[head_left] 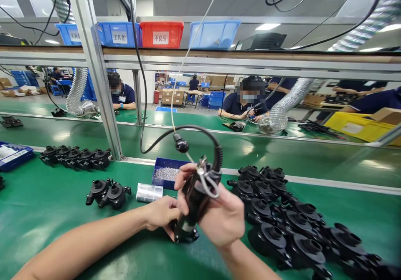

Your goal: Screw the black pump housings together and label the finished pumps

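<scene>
Rightward, black housings (272, 235) crowd the right hand (223, 216) holding a screwdriver (192, 203).

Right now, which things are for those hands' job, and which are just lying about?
Probably used:
black corded tool in the right hand
black part beneath it, by the left hand
similar black parts, right
metal bits in the blue tray

Probably lying about:
red bin overhead
yellow crate

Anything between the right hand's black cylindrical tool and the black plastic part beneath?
Nothing visible stands between the black cylindrical tool and the black plastic part; the left hand is right beside the tool's lower end. Its tip can't be made out.
</scene>
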Demonstrator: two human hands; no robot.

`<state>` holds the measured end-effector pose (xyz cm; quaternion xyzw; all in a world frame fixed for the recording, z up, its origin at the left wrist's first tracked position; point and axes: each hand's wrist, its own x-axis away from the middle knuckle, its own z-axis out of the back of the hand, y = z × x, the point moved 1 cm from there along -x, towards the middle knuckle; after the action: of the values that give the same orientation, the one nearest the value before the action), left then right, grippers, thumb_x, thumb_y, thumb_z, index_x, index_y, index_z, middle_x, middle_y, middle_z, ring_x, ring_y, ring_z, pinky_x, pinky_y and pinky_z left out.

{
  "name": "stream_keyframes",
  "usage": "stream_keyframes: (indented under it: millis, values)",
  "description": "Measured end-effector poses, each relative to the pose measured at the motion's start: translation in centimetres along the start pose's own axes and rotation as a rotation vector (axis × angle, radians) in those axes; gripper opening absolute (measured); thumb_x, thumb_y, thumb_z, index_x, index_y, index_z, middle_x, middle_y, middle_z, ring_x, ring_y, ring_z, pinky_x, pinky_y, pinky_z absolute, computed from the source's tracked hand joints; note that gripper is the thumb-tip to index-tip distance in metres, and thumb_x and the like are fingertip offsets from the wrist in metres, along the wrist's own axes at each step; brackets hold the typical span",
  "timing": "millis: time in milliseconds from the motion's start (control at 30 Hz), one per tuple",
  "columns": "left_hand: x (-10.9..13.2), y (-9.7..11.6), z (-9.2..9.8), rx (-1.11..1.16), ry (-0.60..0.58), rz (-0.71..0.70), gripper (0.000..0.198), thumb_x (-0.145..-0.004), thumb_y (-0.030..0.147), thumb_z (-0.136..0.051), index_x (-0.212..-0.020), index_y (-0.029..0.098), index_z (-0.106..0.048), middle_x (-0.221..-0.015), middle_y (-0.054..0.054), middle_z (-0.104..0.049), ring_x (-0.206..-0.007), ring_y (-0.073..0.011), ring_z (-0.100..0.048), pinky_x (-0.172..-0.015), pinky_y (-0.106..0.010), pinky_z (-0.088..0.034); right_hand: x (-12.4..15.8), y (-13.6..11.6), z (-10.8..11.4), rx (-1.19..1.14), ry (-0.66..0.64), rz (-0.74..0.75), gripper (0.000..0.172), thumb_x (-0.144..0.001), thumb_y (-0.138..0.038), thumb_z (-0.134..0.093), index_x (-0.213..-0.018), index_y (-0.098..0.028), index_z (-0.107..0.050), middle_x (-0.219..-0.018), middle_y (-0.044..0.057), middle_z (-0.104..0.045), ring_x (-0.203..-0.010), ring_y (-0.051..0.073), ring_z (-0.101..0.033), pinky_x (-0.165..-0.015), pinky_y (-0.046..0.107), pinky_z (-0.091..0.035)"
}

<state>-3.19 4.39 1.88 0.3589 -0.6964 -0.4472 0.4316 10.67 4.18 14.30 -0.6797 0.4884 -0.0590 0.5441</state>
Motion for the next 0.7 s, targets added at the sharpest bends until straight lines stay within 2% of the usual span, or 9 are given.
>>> stream_keyframes:
  millis: [67,167,300,500,600,700]
  values:
    - [-0.2,0.1,0.2,-0.041,0.002,0.051,0.028,-0.065,0.035,-0.079,-0.077,0.015,-0.065,-0.068,-0.003,-0.066,-0.056,-0.0156,-0.061,-0.044,-0.026,-0.055,-0.7,-1.2,1.1,-0.043,0.015,0.030,0.047,-0.086,-0.055,-0.056,-0.108,-0.016,-0.069,-0.085,0.009,-0.067,-0.050,0.018,-0.055,-0.045,0.032,-0.043]
    - [-0.3,0.3,0.3,-0.049,0.003,0.084,0.033,-0.060,0.038,-0.079,-0.078,0.016,-0.062,-0.067,-0.001,-0.064,-0.055,-0.0143,-0.060,-0.043,-0.026,-0.056,-1.7,-1.9,2.7,-0.044,0.040,0.093,0.047,-0.079,-0.050,-0.059,-0.108,-0.015,-0.070,-0.080,0.009,-0.068,-0.049,0.019,-0.056,-0.044,0.031,-0.040]
    - [-0.1,0.5,0.1,-0.055,0.012,0.103,0.037,-0.058,0.038,-0.079,-0.083,0.017,-0.059,-0.071,-0.001,-0.065,-0.058,-0.0146,-0.061,-0.042,-0.023,-0.054,-2.5,-0.8,3.9,-0.051,0.041,0.137,0.051,-0.076,-0.049,-0.061,-0.112,-0.014,-0.069,-0.080,0.009,-0.069,-0.049,0.018,-0.056,-0.044,0.030,-0.038]
    - [0.1,0.7,-0.1,-0.068,0.056,0.116,0.039,-0.057,0.036,-0.076,-0.086,0.016,-0.058,-0.072,-0.003,-0.064,-0.059,-0.0152,-0.061,-0.041,-0.020,-0.049,-3.1,1.0,4.3,-0.084,-0.011,0.153,0.047,-0.081,-0.051,-0.057,-0.107,-0.014,-0.068,-0.079,0.008,-0.069,-0.047,0.017,-0.055,-0.041,0.028,-0.039]
    - [0.1,0.7,0.0,-0.081,0.049,0.118,0.041,-0.058,0.036,-0.076,-0.089,0.015,-0.059,-0.076,-0.004,-0.065,-0.060,-0.0153,-0.061,-0.042,-0.022,-0.052,-3.4,0.9,4.7,-0.110,-0.086,0.125,0.045,-0.081,-0.053,-0.059,-0.103,-0.014,-0.067,-0.077,0.008,-0.069,-0.046,0.016,-0.054,-0.040,0.026,-0.037]
    - [0.1,0.7,0.1,-0.101,0.037,0.118,0.038,-0.060,0.036,-0.074,-0.088,0.015,-0.060,-0.075,-0.004,-0.065,-0.061,-0.0159,-0.062,-0.043,-0.025,-0.054,-3.4,0.6,4.7,-0.052,-0.254,0.059,0.039,-0.078,-0.049,-0.070,-0.097,-0.016,-0.067,-0.075,0.005,-0.067,-0.044,0.012,-0.049,-0.040,0.024,-0.036]
